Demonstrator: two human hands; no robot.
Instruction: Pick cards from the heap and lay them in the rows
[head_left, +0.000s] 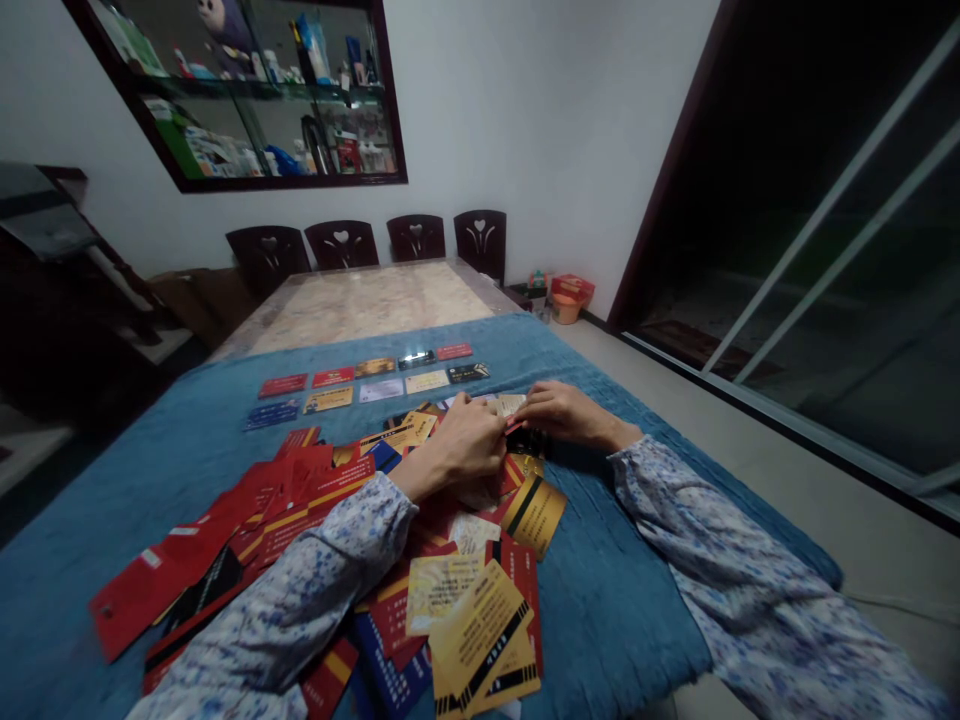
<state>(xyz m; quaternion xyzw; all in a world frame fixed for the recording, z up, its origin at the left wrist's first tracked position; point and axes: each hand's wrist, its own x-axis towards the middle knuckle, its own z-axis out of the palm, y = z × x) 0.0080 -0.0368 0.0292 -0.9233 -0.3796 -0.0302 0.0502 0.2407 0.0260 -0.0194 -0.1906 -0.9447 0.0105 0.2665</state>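
A person's two bare hands met over a loose heap of cards [322, 490] spread on a blue cloth [600, 610], with two rows of laid-out cards [381, 390], five to a row, just beyond. The left hand [472, 440] bent its fingers down into the far side of the heap; from where an onlooker stood, its grip was hidden and could not be told. The right hand [556, 412] drew its fingertips together at a red card edge [514, 423], though whether they had actually pinched it was unclear.

The likeliest mishap lay in the floral left sleeve [337, 560], which sat across the heap: a quick pull of that arm could have dragged cards along or fanned the pile wider. The overlapping cards looked smooth, so drawing one from beneath might have sent its neighbours sliding, the gold card [535, 515] at the heap's right side among them. The nearest row stood just past the left hand, where a long reach or a brushing knuckle could have knocked it askew. Creases in the cloth, too, might have tilted or snagged a card pushed across it.
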